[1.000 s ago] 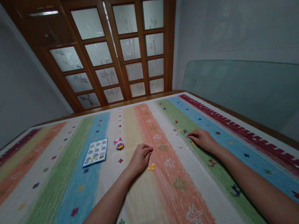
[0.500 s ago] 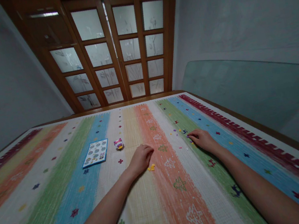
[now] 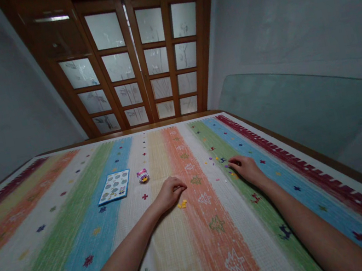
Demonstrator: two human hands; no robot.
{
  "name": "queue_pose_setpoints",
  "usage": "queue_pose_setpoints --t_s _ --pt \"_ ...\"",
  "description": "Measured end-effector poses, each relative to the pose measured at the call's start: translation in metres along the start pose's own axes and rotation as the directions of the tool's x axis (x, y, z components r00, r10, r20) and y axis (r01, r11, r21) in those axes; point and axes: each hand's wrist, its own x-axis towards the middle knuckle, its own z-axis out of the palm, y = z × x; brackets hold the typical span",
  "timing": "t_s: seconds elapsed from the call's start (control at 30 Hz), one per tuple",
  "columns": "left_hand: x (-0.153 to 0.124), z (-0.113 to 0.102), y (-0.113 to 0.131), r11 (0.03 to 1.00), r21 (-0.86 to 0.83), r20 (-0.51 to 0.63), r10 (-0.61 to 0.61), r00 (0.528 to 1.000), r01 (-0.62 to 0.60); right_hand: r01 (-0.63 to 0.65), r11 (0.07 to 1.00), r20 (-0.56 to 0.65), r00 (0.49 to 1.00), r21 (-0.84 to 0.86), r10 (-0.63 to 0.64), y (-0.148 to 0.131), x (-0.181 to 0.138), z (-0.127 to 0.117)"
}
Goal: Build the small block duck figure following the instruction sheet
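My left hand [image 3: 171, 192] rests over the cream and orange stripes of the cloth, its fingers curled and pressed together; whatever they hold, if anything, is hidden. Just below it lie several small yellow pieces [image 3: 182, 205]. Over the green stripe, my right hand [image 3: 247, 169] has thumb and forefinger pinched, and anything between them is too small to make out. Tiny loose pieces in purple, yellow and pink [image 3: 217, 159] are scattered beside its fingertips. A small pink, white and purple figure [image 3: 142, 175] with a yellow part at its front stands left of my left hand.
A blue-edged printed card or booklet [image 3: 114, 187] lies farther left. The striped cloth [image 3: 174, 258] covers the table, with printed stars, trees and animals. Wooden glazed doors [image 3: 139, 58] stand beyond the far edge, and a pale rounded panel [image 3: 302, 109] is along the right wall.
My right fingers have shifted slightly at the loose pieces, and the gap behind the pinch looks a little wider. My left hand stays almost where it was. The view has shifted slightly.
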Motion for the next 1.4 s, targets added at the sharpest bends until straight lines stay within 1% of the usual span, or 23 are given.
queue_pose_setpoints --t_s 0.2,0.33,0.47,0.67,0.8,0.97,1.2,1.4 --pt "-0.001 0.003 -0.005 0.999 -0.006 -0.037 -0.045 0.998 0.045 0.014 1.0 0.009 1.0 -0.011 -0.013 0.001 -0.001 0.001" --pt "-0.001 0.001 -0.003 0.998 -0.042 -0.02 -0.051 0.998 0.05 0.02 0.999 0.018 1.0 -0.025 -0.019 0.003 -0.001 0.003" --pt "-0.001 -0.002 0.003 0.992 -0.112 0.017 -0.064 0.998 0.065 0.019 0.999 0.031 0.999 -0.037 -0.018 0.003 -0.001 0.003" --pt "-0.003 -0.001 0.006 0.952 -0.262 0.056 -0.15 0.987 0.16 0.01 0.999 0.044 0.999 -0.053 -0.008 0.004 -0.001 0.003" --pt "-0.002 0.0 0.004 0.918 -0.328 0.03 -0.225 0.974 0.222 -0.005 0.998 0.051 0.999 -0.064 0.009 0.005 0.0 0.002" --pt "0.0 -0.001 0.004 0.895 -0.36 -0.017 -0.288 0.957 0.263 -0.027 0.997 0.05 0.998 -0.07 0.031 0.005 0.0 -0.001" --pt "0.001 -0.001 0.005 0.88 -0.368 0.01 -0.319 0.948 0.3 -0.054 0.997 0.03 0.998 -0.06 0.056 0.006 0.0 -0.005" --pt "0.001 -0.001 0.007 0.879 -0.368 0.011 -0.323 0.946 0.304 -0.071 0.996 0.024 0.997 -0.046 0.072 0.006 0.0 -0.006"
